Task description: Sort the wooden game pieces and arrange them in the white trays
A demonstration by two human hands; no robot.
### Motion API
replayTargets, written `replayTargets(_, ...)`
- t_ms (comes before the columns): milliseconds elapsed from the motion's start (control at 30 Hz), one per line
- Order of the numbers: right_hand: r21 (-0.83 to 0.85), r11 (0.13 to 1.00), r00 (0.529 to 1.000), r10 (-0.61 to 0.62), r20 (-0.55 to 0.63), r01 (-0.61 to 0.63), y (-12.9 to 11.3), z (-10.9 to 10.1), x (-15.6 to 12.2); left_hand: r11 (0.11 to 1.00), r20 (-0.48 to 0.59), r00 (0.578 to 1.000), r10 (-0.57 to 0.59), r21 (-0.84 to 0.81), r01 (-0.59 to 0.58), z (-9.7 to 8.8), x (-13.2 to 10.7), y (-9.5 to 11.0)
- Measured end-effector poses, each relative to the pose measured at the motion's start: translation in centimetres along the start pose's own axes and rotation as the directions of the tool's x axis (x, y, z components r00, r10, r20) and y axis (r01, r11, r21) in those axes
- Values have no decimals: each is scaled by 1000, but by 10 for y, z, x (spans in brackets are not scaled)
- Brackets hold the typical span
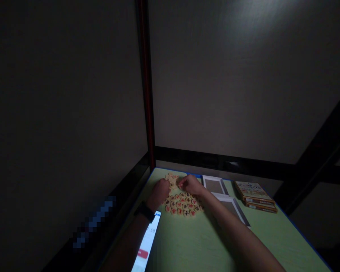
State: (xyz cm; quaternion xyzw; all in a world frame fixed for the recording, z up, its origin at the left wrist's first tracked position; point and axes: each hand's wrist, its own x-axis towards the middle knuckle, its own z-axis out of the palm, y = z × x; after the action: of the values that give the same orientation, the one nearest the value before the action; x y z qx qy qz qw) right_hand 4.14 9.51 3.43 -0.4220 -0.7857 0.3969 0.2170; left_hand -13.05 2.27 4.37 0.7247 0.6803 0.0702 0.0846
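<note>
A: Hand pose?
B: Left hand (160,190) curled, knuckles up; right hand (190,185) bent fingers-down. Both are on the round game pieces (183,204) spread between them. Whether either grips one: cannot tell.
A: Further out?
B: Phone (147,241) by the left wrist; trays (214,185) and boxes (255,195) right of the right hand.

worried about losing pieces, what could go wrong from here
The round pale wooden game pieces lie loose and packed between the left hand and right hand; a nudge could scatter them. Some sit near the green table's far edge and might roll off. The lit white phone lies beside the left forearm and could get knocked.
</note>
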Motion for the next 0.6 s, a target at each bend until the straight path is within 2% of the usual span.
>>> replayTargets(133,-226,973,999,-47,13,49,-4,2,-4,1000,1,1000,21,7,-21,5,4,-2)
replayTargets(333,-483,873,997,-50,55,71,-9,-5,-9,999,2,999,38,11,-38,7,5,-6)
replayTargets(467,-587,806,997,-49,56,72,-17,-5,-11,998,-8,998,59,12,-58,8,4,-8)
replayTargets(600,-627,773,994,-110,21,99,-29,6,-9,997,-25,997,74,15,-73,8,6,-10)
